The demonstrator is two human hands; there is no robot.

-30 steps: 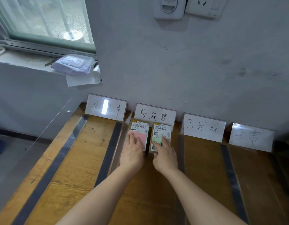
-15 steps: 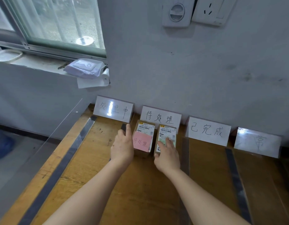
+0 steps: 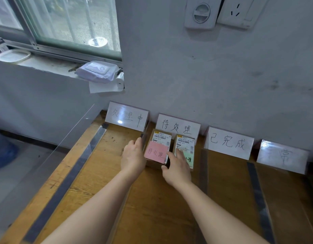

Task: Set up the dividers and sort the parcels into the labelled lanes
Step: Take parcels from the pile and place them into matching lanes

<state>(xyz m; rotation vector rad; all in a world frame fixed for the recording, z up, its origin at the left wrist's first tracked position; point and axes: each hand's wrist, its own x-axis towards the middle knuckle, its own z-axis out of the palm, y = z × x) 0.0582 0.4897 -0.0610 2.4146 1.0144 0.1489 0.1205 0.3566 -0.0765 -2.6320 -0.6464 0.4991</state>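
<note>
Two small brown parcels lie side by side in the second lane, in front of its label card (image 3: 177,126). The left parcel (image 3: 160,138) carries a pink note and the right parcel (image 3: 185,143) a green one. My left hand (image 3: 133,155) is beside the pink-note parcel. Its fingers are together on the top edge of the clear divider (image 3: 142,138) between the first two lanes. My right hand (image 3: 176,167) rests spread, fingertips on the green-note parcel and thumb at the pink-note parcel's near corner.
Three more label cards stand along the wall: left (image 3: 127,117), third (image 3: 228,142), far right (image 3: 282,156). Clear dividers and dark strips (image 3: 257,191) split the wooden table (image 3: 152,208) into lanes. A tall clear panel (image 3: 64,147) lines the left edge. A wipes pack (image 3: 97,71) sits on the windowsill.
My left hand slid off the pink-note parcel to its left side, onto the divider. My right hand stayed on the green-note parcel, its thumb reaching toward the pink one. The camera tilted up.
</note>
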